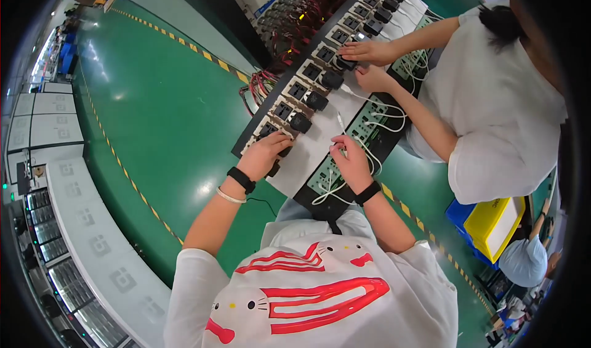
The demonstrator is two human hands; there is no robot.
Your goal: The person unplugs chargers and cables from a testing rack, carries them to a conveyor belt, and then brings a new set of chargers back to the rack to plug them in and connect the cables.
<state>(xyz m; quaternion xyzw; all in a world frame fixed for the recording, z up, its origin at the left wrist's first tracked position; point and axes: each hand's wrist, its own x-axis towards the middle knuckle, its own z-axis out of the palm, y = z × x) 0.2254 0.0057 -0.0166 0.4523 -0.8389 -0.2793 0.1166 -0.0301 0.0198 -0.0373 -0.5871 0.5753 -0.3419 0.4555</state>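
My left hand point(263, 153) is closed around a black power adapter at the near end of a long row of sockets point(283, 110); the fingers cover most of it. To the right, my right hand point(352, 164) has its fingers curled together at a thin white cable point(340, 124), whose plug end sticks up beyond them. Its exact grip is partly hidden. Under that hand runs a green port strip point(323, 178) with white cables plugged in. Farther up the row stand more black adapters, one of them a nearby adapter point(300, 122).
A co-worker in white point(492, 101) stands at the right, both hands on an adapter farther up the row. Red wires point(263, 84) bunch behind the sockets. A yellow bin point(494, 228) is at lower right. White cabinets point(86, 206) line the left, beyond green floor point(148, 114).
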